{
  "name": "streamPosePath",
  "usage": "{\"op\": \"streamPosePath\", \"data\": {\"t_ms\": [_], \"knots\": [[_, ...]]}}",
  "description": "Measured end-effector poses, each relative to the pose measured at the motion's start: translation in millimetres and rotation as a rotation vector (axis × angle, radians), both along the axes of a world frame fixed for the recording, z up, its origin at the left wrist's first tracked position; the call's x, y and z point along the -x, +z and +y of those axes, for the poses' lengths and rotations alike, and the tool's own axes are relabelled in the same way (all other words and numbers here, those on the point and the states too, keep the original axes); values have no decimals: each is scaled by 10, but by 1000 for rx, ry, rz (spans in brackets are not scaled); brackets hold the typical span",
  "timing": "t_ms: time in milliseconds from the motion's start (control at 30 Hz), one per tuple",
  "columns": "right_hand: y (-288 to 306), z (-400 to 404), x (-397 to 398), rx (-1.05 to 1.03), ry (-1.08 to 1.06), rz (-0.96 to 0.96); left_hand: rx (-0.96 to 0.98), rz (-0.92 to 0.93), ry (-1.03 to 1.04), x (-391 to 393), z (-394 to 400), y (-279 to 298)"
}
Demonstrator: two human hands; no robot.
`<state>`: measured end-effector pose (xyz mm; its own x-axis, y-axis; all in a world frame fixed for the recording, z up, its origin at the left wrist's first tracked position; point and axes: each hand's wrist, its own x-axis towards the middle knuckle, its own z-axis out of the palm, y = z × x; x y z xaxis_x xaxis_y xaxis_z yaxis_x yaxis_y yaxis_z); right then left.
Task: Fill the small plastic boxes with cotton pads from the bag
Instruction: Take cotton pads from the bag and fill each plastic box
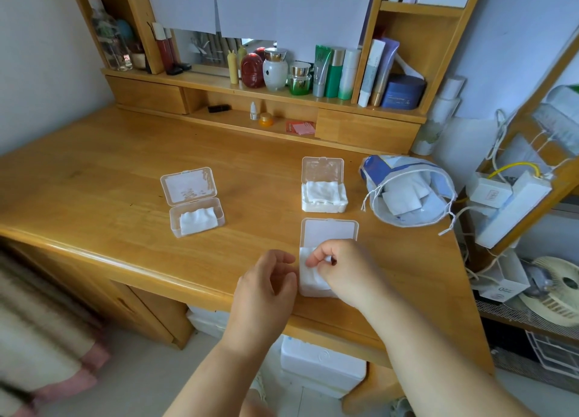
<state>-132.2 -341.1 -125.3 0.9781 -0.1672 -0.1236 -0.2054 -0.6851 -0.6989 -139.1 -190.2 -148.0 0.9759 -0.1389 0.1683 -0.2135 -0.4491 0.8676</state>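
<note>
Working at a honey-coloured wooden desk, under a shelf crowded with cosmetic bottles. Seating a stack of cotton pads into the nearest box, close to the front edge of the desk, its hinged lid standing open behind the stack. Pinching the top of the stack with the right hand, thumb and forefinger curled together on the white pads, other fingers folded in. Hovering the left hand just beside the box's left wall, fingers loosely curved and apart, gripping nothing; whether touching the plastic or not, hard to tell. Judging the step to be squaring and pressing the pads down level. Doing it well probably meaning steadying the light box with the left hand, pushing straight down rather than sideways, tucking corners inside the walls so that the lid can snap shut, and not overstuffing. Leaving two more boxes open further back: the far-right box looking nearly full, the left box holding only a partial, slumped stack and likely needing more. Keeping the bag at the right of the desk, mouth open with loose pads showing inside, drawstring trailing, within easy reach for the next handful.
</note>
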Motion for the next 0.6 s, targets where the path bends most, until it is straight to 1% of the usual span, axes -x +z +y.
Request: {"op": "streamPosePath", "data": {"t_ms": [67, 100, 200, 300, 367, 433, 533, 600], "knots": [[12, 23, 15, 39, 1, -2, -29, -94, -44, -8, 14, -8], [17, 25, 21, 54, 6, -3, -66, -188, -71, -17, 16, -19], [37, 6, 19, 63, 36, 5, -270, -495, -158, -55, 21, -75], [54, -25, -5, 82, 91, 3, -420, -670, -281, -102, 69, -83], [56, -49, -13, 87, 104, -3, -475, -724, -370, -153, 100, -55], [44, -81, -5, 51, 99, -10, -525, -735, -432, -212, 112, -17], [20, -126, 12, -11, 86, -8, -620, -681, -487, -258, 108, 40], [14, -136, 13, 10, 96, 6, -667, -661, -508, -251, 104, 75]]}}
